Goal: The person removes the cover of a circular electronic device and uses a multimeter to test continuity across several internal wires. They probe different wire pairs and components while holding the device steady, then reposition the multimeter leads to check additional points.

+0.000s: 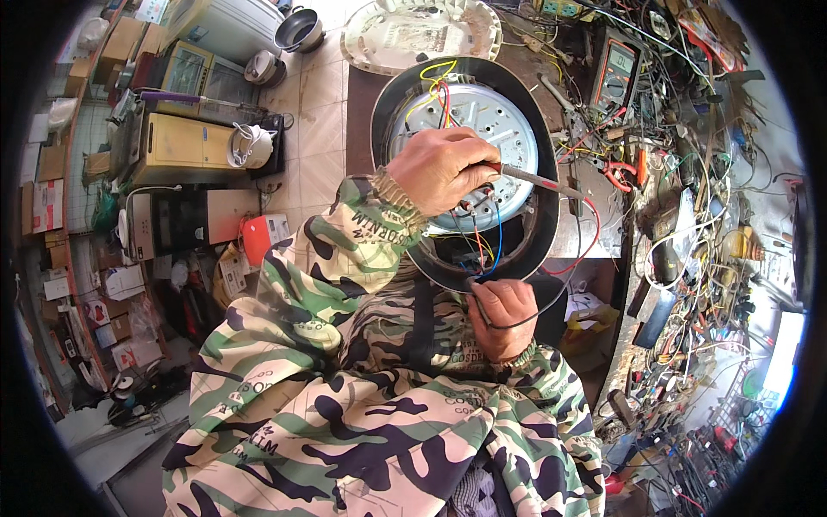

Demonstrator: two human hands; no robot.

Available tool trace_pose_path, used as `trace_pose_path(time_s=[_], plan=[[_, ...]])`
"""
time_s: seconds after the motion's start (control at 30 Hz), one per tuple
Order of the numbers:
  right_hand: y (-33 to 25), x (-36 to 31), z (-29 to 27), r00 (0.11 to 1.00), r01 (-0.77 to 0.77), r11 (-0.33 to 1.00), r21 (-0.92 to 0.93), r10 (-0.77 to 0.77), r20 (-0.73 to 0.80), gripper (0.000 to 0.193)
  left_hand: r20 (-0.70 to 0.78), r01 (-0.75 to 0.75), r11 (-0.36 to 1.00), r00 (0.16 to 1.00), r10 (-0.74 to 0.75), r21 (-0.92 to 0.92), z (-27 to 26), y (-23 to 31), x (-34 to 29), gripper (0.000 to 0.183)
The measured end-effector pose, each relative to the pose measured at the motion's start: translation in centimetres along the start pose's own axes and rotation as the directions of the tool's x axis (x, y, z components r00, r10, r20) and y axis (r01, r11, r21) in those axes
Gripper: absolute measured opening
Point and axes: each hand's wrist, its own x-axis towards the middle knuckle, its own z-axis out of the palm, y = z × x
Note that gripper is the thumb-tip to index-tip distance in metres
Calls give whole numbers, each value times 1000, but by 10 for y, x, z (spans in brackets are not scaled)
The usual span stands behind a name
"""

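Observation:
In front of me sits an opened round appliance with a dark housing (pixel 551 220) and a silver metal disc (pixel 519 155) inside. My left hand (pixel 448 168) is over the disc, closed on a rod-shaped test probe (pixel 538 179); a red lead leaves its far end, and its tip is hidden under the hand. My right hand (pixel 504 319) is closed at the housing's near rim on a black test lead (pixel 517 325), whose end I cannot make out. Blue, red and yellow wires (pixel 497 233) run between the disc and the near rim. More yellow and red wires (pixel 441 82) loop at the far side.
A multimeter (pixel 618 76) lies at the far right. Red-handled pliers (pixel 616 177) rest near the housing. Tangled cables and tools (pixel 689 284) crowd the right side. A whitish plastic cover (pixel 422 34) lies beyond the appliance. Boxes and appliances (pixel 185 142) stand at left.

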Motion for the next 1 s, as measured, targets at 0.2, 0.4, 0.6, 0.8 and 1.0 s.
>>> trace_pose_path(time_s=[0.2, 0.4, 0.6, 0.8, 1.0], plan=[[5, 0, 7, 999, 40, 999, -17, -40, 20, 31, -12, -15, 1000, 1000, 15, -12, 1, -6, -2, 18], [7, -1, 13, 1000, 25, 998, -61, -25, 4, 30, -15, -7, 1000, 1000, 7, -13, 6, -12, -1, 18], [8, -1, 13, 999, 40, 998, -57, -39, 13, 28, -9, 28, 999, 1000, -28, -29, 7, -14, -2, 16], [7, 2, 15, 1000, 15, 997, -78, -13, 13, 27, -8, 24, 999, 1000, -24, -29, 8, -16, -2, 16], [6, 4, 17, 1000, -24, 997, -70, 25, 7, 25, 3, 27, 999, 1000, -27, -28, 11, -18, -3, 16]])
